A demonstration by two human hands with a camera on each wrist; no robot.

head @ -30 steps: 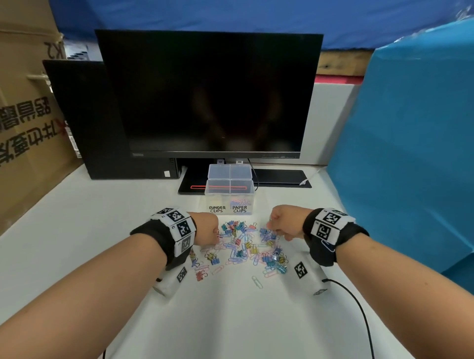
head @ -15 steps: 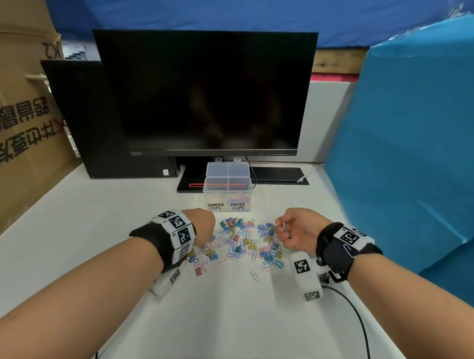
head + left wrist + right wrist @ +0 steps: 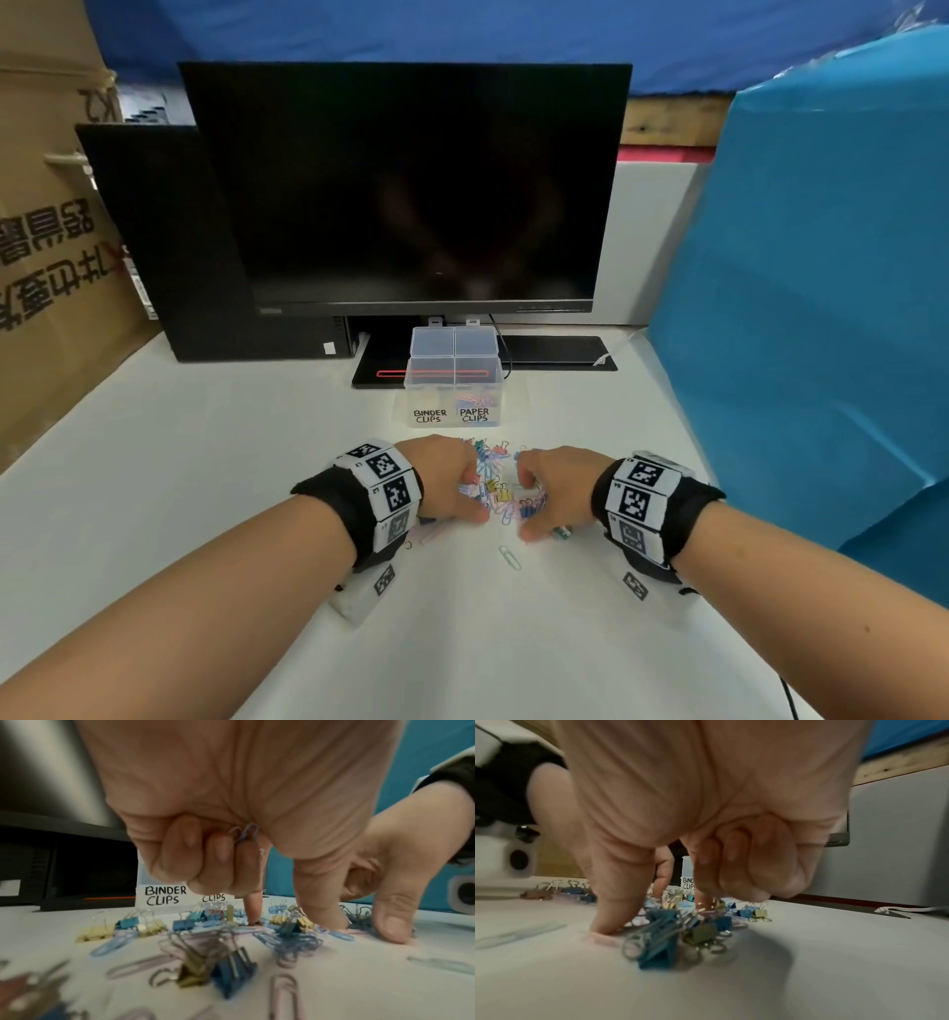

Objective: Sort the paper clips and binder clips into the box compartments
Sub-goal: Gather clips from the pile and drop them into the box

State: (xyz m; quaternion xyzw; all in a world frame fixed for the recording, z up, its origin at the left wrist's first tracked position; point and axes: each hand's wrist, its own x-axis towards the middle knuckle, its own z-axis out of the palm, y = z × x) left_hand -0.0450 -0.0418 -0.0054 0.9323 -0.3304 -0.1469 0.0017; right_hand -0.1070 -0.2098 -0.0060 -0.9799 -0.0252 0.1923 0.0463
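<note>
Since 0.5 s ago the right hand (image 3: pixel 557 488) has dropped from a raised pinch back onto the clip pile (image 3: pixel 500 491); both hands now flank it.

Head view: left hand (image 3: pixel 445 480) and right hand sit on the pile w/ fingers down; 1 clear two-compartment box (image 3: pixel 454 383) just beyond, labelled BINDER CLIPS / PAPER CLIPS; paper clips show in the right compartment. 1 stray paper clip (image 3: pixel 509 556) lies nearer the person. 1 monitor (image 3: pixel 405 185) behind, blue sheet (image 3: pixel 821 308) at right. Hands hide much of the pile; can't count the clips.

Left wrist view: 3 fingers curled, pinching a blue paper clip (image 3: pixel 244 834); index and thumb tips on the table (image 3: pixel 359 983).

Right wrist view: thumb (image 3: pixel 613 902) presses a pink paper clip (image 3: pixel 603 938); outer fingers curled, index tip hidden behind binder clips (image 3: pixel 680 931).
</note>
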